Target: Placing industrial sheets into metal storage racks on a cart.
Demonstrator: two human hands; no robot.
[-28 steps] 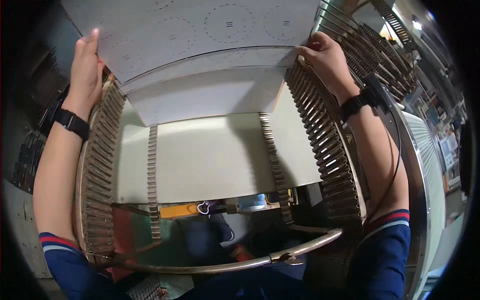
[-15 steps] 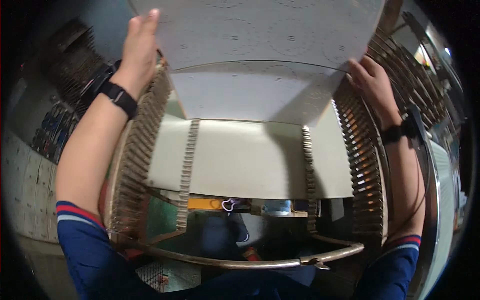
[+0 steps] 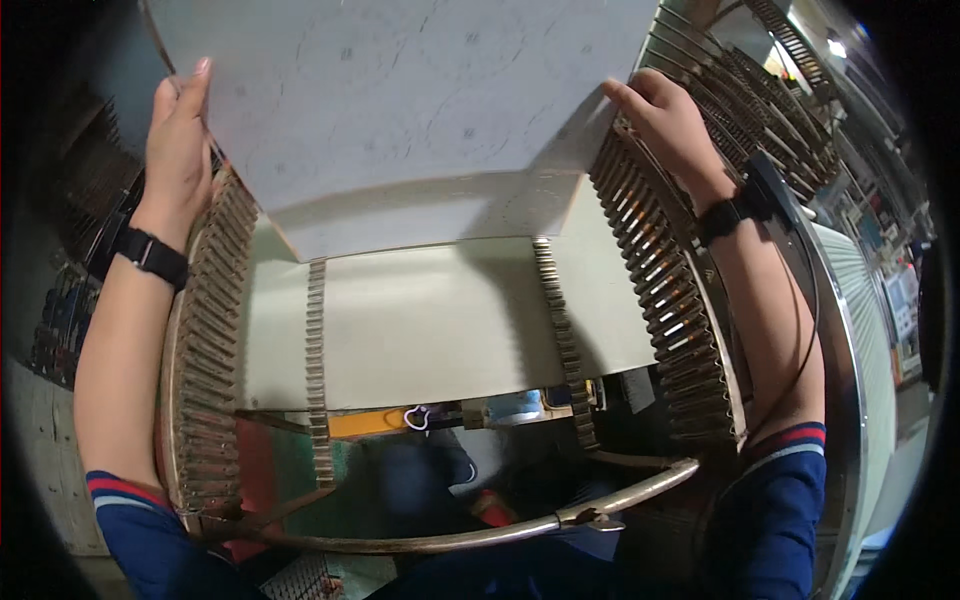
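A pale grey panel [image 3: 400,90] with faint ring markings stands upright between my hands, above a wire rack with slotted sides. On its left edge is my left hand [image 3: 180,150], thumb on the front face and the other fingers partly hidden. My right hand [image 3: 672,125] pinches the opposite edge between thumb and fingers. Behind the held panel, the lower part of another pale panel [image 3: 420,230] shows in the rack. The coiled left side [image 3: 205,350] and right side [image 3: 665,290] of the rack flank the panels below my hands.
Two slotted strips cross the rack's pale base sheet [image 3: 440,320]. A curved metal bar [image 3: 430,543] spans its near end. More slotted racks [image 3: 760,90] stand at the far right, near a metal-edged surface [image 3: 850,330]. An orange bar [image 3: 365,424] shows beneath.
The held panel has come down, so its lower edge hides more of the panel behind. Both hands have moved lower with it, still on its edges. The whole view has shifted.
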